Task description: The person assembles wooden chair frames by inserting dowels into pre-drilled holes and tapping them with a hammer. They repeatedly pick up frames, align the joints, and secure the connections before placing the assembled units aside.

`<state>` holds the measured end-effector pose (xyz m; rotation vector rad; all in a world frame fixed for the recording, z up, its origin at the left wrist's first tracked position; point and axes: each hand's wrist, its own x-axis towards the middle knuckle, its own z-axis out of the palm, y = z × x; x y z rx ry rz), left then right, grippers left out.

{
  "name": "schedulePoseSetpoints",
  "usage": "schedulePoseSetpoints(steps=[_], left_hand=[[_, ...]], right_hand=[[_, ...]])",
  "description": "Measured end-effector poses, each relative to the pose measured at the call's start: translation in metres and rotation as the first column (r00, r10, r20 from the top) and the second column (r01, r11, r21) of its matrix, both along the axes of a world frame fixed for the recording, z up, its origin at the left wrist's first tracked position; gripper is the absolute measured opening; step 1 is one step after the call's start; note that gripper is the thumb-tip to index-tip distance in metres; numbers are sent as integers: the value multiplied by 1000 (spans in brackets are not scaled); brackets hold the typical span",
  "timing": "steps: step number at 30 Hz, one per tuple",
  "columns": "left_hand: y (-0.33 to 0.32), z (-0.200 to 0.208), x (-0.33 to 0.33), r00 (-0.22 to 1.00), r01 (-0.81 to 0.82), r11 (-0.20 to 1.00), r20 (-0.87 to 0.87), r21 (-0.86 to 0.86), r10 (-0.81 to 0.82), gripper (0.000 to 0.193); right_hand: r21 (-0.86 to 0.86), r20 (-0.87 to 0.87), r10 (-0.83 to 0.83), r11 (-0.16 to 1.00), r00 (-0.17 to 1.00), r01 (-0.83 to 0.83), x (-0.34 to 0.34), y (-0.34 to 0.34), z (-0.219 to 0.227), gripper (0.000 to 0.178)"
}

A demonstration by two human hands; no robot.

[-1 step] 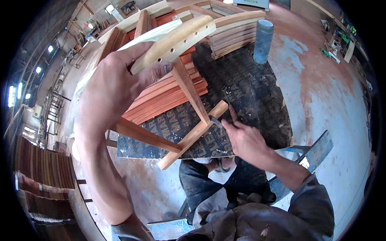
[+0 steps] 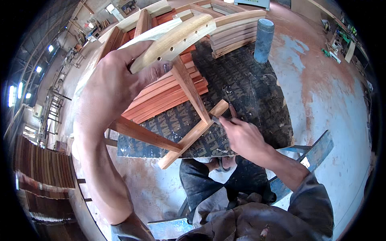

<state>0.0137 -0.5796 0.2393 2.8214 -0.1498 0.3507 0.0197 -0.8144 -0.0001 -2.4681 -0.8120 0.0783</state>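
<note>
My left hand (image 2: 110, 82) grips a pale, curved wooden rail (image 2: 177, 41) with a row of small holes along its face. Two reddish wooden slats (image 2: 146, 134) run from the raised part of this frame down to a narrow wooden bar (image 2: 196, 134) on the table. My right hand (image 2: 245, 138) is closed round a small tool with a dark metal end (image 2: 216, 120). That end is at the bar, beside the foot of the farther slat; whether it touches is unclear. Fingers hide most of the tool, so its kind cannot be told. A slim reddish piece (image 2: 232, 111) shows just beyond the fingers.
The black printed board (image 2: 257, 92) forms the tabletop. Stacked red-brown strips (image 2: 173, 100) lie behind the frame, and curved slats (image 2: 235, 38) are piled farther back. A blue-grey cylinder (image 2: 263, 42) stands at the far right edge. A blue bench (image 2: 317, 150) is at the right.
My right hand and the tool's metal end have shifted very slightly, a little farther from me. The left hand and the wooden frame look almost unmoved.
</note>
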Motion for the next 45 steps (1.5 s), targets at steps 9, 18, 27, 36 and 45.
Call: schedulePoseSetpoints(steps=[9,18,27,36,45], left_hand=[[11,-2,6,998,28,996,62,86,-33,46],[22,-16,12,961,190,968,172,165,-218,54],[16,-14,4,987,121,985,92,126,-133,59],[21,-14,10,969,190,966,124,173,-213,57],[33,-23,21,912,277,939,253,203,-323,56]], right_hand=[[123,26,14,992,1000,-17,-37,-16,-1,56],[6,51,19,1000,998,-20,-37,17,-15,63],[-71,69,-13,997,998,17,-42,30,-5,71],[-84,97,-42,995,994,51,-29,41,-11,69],[275,-120,94,960,988,-58,-90,57,-9,62]])
